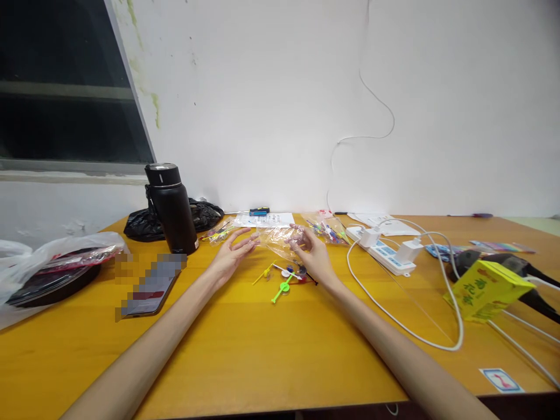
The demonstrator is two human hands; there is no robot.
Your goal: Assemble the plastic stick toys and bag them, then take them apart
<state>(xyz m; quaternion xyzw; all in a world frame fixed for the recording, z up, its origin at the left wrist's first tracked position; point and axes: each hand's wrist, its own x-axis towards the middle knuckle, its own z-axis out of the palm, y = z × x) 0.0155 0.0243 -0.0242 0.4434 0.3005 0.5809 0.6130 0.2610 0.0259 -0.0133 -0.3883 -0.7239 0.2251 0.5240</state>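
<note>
A clear, crinkled plastic bag is held up over the table, with no parts visible inside it. My right hand pinches its right side between thumb and fingers. By the bag's left edge, my left hand has its fingers curved and apart; whether the fingertips touch the film is unclear. Below the bag lies a loose group of small plastic parts: a bright green piece, a yellow stick, a white pointer-shaped piece and several dark or red bits partly hidden near my right hand.
Filled clear bags and printed paper lie behind. A black bottle and phone stand at left beside a bagged round dark item. On the right are a power strip, looping white cable and yellow carton.
</note>
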